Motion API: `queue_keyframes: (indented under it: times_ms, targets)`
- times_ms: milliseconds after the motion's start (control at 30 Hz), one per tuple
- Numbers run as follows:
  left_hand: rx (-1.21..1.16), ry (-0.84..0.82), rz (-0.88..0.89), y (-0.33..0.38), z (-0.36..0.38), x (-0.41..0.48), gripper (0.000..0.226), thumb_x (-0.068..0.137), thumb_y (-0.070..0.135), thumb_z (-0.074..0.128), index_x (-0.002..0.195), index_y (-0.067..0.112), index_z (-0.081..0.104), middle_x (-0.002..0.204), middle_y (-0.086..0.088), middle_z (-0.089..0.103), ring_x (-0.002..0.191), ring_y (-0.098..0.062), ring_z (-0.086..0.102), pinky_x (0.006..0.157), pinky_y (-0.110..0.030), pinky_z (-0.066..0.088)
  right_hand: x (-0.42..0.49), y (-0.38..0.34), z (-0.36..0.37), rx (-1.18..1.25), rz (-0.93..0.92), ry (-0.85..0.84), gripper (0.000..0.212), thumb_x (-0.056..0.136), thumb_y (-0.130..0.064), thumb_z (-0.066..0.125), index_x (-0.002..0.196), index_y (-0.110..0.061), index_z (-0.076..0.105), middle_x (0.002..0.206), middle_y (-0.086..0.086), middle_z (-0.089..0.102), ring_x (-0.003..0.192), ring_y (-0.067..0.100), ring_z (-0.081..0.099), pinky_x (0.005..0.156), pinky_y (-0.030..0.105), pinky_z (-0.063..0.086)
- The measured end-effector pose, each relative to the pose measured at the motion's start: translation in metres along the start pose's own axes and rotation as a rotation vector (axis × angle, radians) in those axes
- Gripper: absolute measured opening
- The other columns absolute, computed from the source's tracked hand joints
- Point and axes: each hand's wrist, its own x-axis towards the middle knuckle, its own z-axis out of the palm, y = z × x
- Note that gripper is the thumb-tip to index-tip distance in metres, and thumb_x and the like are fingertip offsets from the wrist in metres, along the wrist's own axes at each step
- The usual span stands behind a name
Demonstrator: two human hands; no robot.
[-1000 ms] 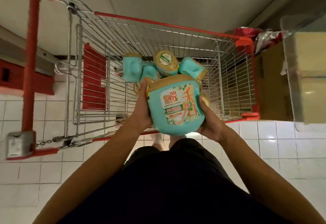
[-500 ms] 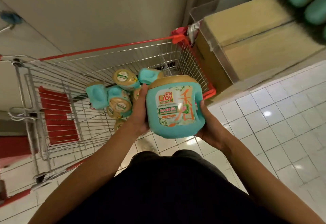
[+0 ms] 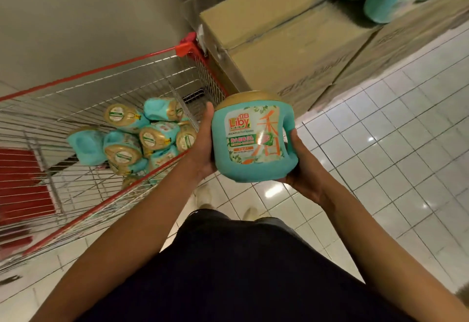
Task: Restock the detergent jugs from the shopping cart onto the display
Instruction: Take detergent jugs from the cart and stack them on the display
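Clasping a detergent jug [image 3: 253, 141], my left hand [image 3: 203, 150] and right hand [image 3: 303, 170] curled round its sides, beside the cart [image 3: 88, 74].

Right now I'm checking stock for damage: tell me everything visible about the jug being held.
The jug is teal plastic with a wide gold cap, a handle on its right and a label reading Liby. Cap on, no damage showing. The left hand and right hand hold its sides, cap tilted away.
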Motion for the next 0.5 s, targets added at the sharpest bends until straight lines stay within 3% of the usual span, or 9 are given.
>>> queue_keyframes:
  times_ms: [167, 400, 500]
  targets:
    - [0.051, -0.067, -0.035, -0.002, 0.034, 0.037, 0.095, 0.080, 0.091, 0.055, 0.143, 0.021, 0.066, 0.148, -0.018, 0.062, 0.137, -0.039, 0.059, 0.102, -0.054, 0.055, -0.003, -0.018, -0.038, 0.041, -0.015, 0.014, 0.063, 0.105, -0.068, 0.037, 0.140, -0.025, 0.065, 0.141, 0.018, 0.066, 0.131, 0.040, 0.064, 0.105, 0.057, 0.055]
    - [0.208, -0.103, -0.055, 0.019, 0.062, 0.104, 0.085, 0.089, 0.088, 0.042, 0.143, 0.027, 0.066, 0.145, -0.014, 0.066, 0.134, -0.035, 0.063, 0.101, -0.052, 0.057, 0.035, -0.060, -0.070, 0.087, -0.035, 0.087, 0.067, 0.105, -0.066, 0.038, 0.151, -0.019, 0.051, 0.136, 0.016, 0.070, 0.129, 0.040, 0.066, 0.103, 0.057, 0.056]
    - [0.293, -0.103, -0.066, 0.035, 0.066, 0.133, 0.086, 0.081, 0.084, 0.063, 0.146, 0.028, 0.062, 0.144, -0.011, 0.067, 0.132, -0.032, 0.065, 0.097, -0.049, 0.060, 0.061, -0.087, -0.080, 0.078, -0.052, 0.113, 0.065, 0.105, -0.065, 0.038, 0.148, -0.019, 0.053, 0.134, 0.017, 0.071, 0.128, 0.042, 0.065, 0.103, 0.060, 0.055]
